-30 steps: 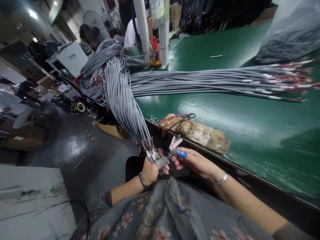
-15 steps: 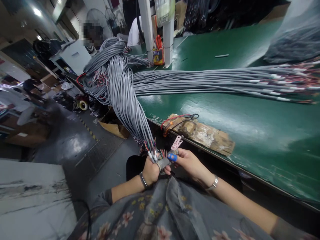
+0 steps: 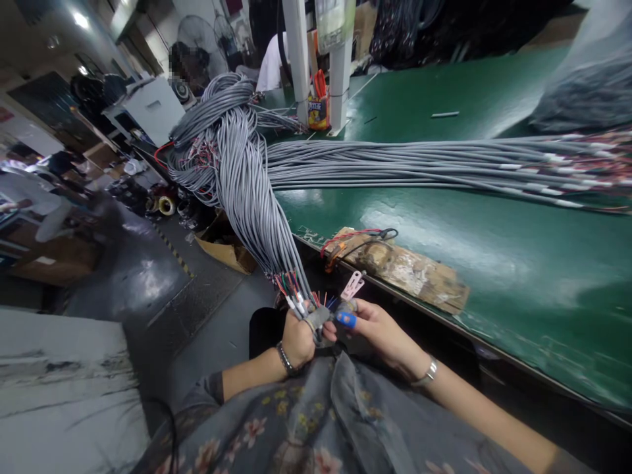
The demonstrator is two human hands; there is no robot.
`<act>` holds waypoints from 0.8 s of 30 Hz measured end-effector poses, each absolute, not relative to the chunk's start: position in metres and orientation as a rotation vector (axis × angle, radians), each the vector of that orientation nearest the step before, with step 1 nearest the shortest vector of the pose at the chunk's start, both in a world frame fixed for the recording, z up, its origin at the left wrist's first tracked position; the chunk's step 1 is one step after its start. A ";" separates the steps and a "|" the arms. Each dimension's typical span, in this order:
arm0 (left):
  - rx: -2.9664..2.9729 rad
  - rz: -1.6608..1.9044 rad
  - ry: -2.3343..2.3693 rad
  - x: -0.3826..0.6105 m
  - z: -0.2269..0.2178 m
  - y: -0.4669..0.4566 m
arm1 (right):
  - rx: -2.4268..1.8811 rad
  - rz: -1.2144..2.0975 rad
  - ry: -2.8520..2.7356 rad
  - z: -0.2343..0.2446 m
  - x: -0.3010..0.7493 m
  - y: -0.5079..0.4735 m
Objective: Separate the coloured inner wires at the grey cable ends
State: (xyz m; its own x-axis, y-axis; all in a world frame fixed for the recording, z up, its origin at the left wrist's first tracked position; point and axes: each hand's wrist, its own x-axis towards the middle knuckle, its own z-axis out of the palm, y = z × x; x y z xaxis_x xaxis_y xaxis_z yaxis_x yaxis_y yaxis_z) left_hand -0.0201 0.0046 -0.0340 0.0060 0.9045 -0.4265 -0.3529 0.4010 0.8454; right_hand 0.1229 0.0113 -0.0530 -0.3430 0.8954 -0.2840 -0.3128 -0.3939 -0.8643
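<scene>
My left hand is closed around the ends of several grey cables, near white bands where thin coloured wires fan out. Grey wrapping covers its thumb and finger. Right beside it, my right hand has thumb and fingertips pressed together close to the wire ends. A blue cover sits on that thumb. What the right fingers pinch is too small to make out. Just above them a pale pink clip stands at the bench edge. The held cables run up into a thick grey bundle.
More grey cables lie lengthwise across the green bench. A worn wooden board with red and black leads rests along the near edge. White posts rise behind. A cardboard box stands on the floor at left.
My right hand has shifted slightly right, away from my left hand, and the wires between them show more spread. The left hand keeps its hold on the cables. The whole view has shifted a little.
</scene>
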 end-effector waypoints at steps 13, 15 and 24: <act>0.576 1.036 1.025 -0.010 -0.022 0.009 | -1.167 1.340 -0.975 -0.043 0.128 0.031; 0.574 1.030 1.019 -0.009 -0.023 0.010 | -1.184 1.310 -0.970 -0.043 0.127 0.031; 0.629 0.957 1.052 -0.011 -0.032 0.010 | -0.866 1.734 -0.555 -0.044 0.117 0.040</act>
